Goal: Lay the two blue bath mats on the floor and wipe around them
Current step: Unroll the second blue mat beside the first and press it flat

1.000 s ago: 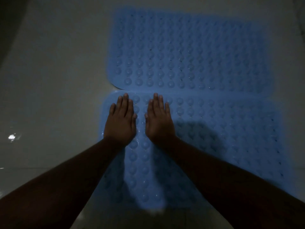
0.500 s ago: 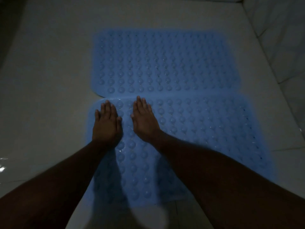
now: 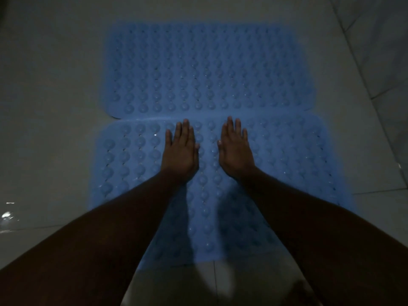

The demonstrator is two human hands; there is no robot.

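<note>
Head cam: both flat hands (image 3: 207, 153) press bumpy rubbery near mat (image 3: 287, 160).

Left hand (image 3: 180, 154) and right hand (image 3: 236, 153) apparently lie flat.

**What the dim light and the arms hide**

The left hand (image 3: 180, 155) and right hand (image 3: 236, 153) lie palm-down on the near mat (image 3: 287, 164), so the palms and the bumps beneath them are covered. Both forearms run out of view at the near edge, hiding that mat's near corners. The far mat (image 3: 209, 67) blurs along its far edge. The glints (image 3: 6, 215) on the floor (image 3: 55, 129) at left are too smeared to tell.
</note>
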